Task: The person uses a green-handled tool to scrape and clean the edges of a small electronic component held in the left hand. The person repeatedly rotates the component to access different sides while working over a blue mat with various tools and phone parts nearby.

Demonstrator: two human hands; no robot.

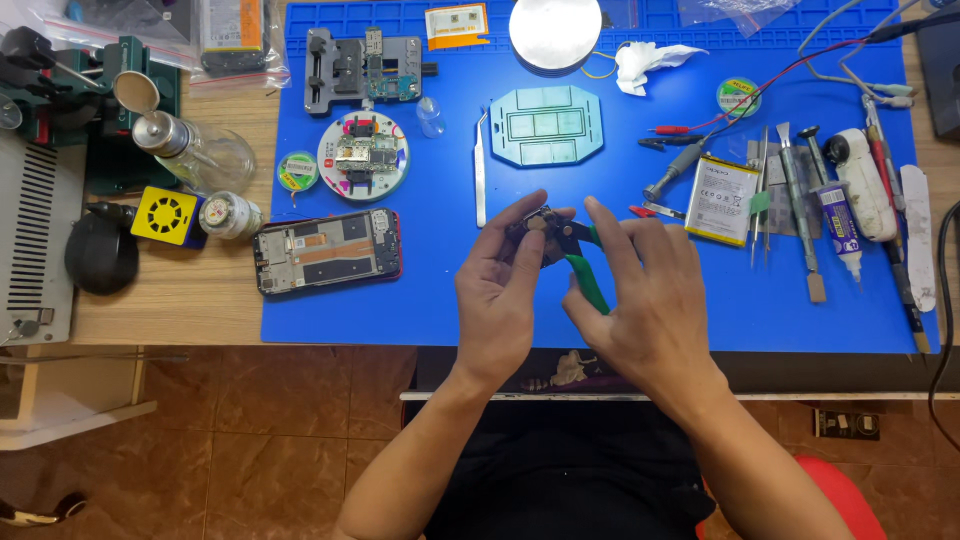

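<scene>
Between our hands, our left hand [505, 275] pinches a small dark part [538, 228], likely light and fragile; our right hand [640, 290] closes around green-handled cutters [587, 280], gripped by handles.

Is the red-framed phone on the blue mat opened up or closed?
Opened: the red-framed phone lies with its back off, internal parts and copper ribbon exposed.

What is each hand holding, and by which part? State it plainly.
The right hand holds green-handled cutters by the handles. The left hand pinches a small dark part at the cutter's tip between thumb and fingers; what kind of part cannot be told.
</scene>
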